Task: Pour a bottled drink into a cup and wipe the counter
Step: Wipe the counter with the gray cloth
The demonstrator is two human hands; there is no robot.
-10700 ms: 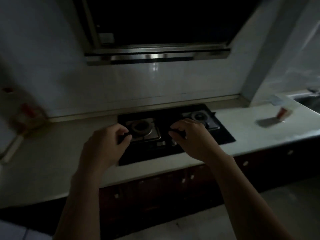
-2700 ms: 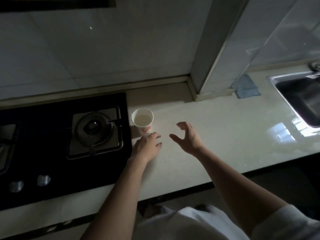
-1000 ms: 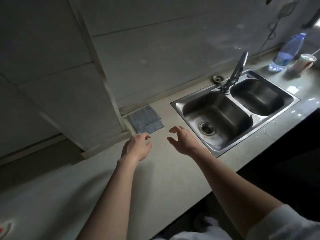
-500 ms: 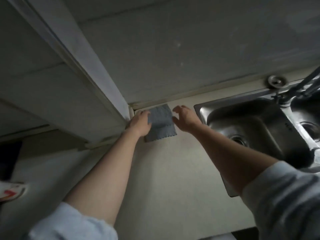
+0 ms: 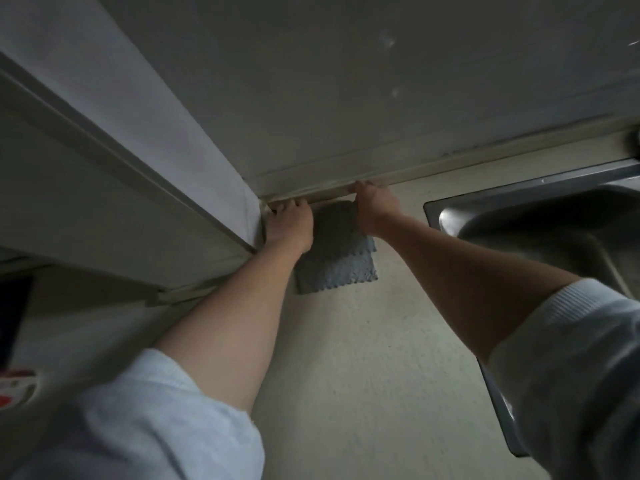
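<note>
A blue-grey cloth (image 5: pixel 337 263) lies flat on the pale counter (image 5: pixel 363 375), pushed up against the back wall. My left hand (image 5: pixel 290 225) covers its far left corner, fingers curled down at the wall edge. At the far right corner my right hand (image 5: pixel 375 211) does the same, fingertips touching the wall trim. Both hands appear to pinch the cloth's far edge; the fingertips are hidden. A slice of the red-and-white cup (image 5: pixel 15 388) shows at the left edge. The bottle is out of view.
A steel sink (image 5: pixel 519 216) is set into the counter just right of the cloth. A wall column (image 5: pixel 156 168) juts out on the left, next to my left hand. The black stove edge (image 5: pixel 12 313) shows at far left.
Both hands have moved forward from the cloth's sides onto its far corners at the wall. My head has leaned in closer, and the tap has left the view.
</note>
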